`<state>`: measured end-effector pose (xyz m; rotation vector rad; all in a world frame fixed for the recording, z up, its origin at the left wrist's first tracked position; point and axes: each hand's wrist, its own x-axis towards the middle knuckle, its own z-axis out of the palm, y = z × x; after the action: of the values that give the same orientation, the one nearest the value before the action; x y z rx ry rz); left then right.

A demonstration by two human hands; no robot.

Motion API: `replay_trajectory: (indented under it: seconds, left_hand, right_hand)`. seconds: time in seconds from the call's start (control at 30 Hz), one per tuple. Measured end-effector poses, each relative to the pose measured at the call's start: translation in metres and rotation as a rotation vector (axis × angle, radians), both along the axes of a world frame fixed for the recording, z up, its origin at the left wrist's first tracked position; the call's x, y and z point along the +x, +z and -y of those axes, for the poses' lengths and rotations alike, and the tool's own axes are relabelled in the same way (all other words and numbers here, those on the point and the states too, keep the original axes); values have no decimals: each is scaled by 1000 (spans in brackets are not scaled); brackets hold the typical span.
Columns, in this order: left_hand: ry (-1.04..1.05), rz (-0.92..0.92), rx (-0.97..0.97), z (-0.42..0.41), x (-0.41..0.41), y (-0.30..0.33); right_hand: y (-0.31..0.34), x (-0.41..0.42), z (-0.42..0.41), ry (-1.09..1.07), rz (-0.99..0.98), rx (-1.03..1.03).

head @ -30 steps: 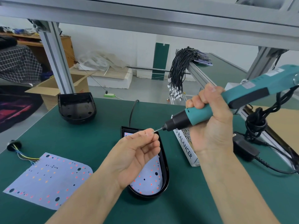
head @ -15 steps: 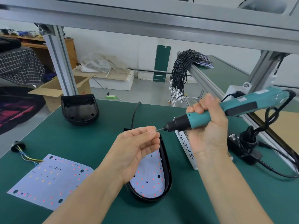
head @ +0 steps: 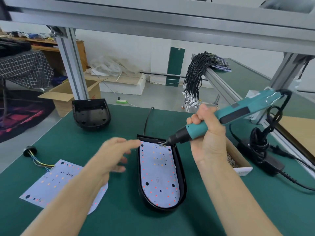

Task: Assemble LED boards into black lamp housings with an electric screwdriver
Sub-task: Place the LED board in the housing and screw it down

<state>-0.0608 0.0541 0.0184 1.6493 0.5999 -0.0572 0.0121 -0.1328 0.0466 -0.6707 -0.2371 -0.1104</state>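
Observation:
A black lamp housing (head: 182, 178) lies in the middle of the green bench with a white LED board (head: 158, 174) seated inside it. My right hand (head: 208, 133) grips a teal electric screwdriver (head: 238, 113), whose bit points down at the board's far edge near the wires. My left hand (head: 115, 154) is blurred, fingers spread and relaxed, just left of the housing's far corner, holding nothing I can see. A second LED board (head: 56, 181) with coloured wires lies at the left, partly under my left forearm. Another black housing (head: 91, 114) sits at the far left.
A small cardboard box of screws (head: 238, 159) stands right of the housing behind my right hand. A black power adapter (head: 265, 160) and coiled cable lie at the right. Aluminium frame posts (head: 71, 65) rise at the back; a bundle of black wires (head: 196, 79) hangs from a rail.
The screwdriver bit has swung down from my left fingertips to the board's far edge. My left hand has left the bit and dropped to the left of the housing, fingers now spread.

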Motion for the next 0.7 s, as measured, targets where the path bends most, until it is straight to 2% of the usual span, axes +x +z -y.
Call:
replay_trajectory:
  seconds: [0.1, 0.4, 0.7]
  left_hand:
    - [-117, -55, -53, 13, 1, -17]
    - [41, 72, -39, 25, 10, -31]
    - [34, 97, -59, 30, 15, -33]
  right_hand:
    - [-9, 3, -15, -19, -22, -36]
    - [-22, 8, -41, 27, -10, -124]
    - [-23, 13, -43, 36, -3, -160]
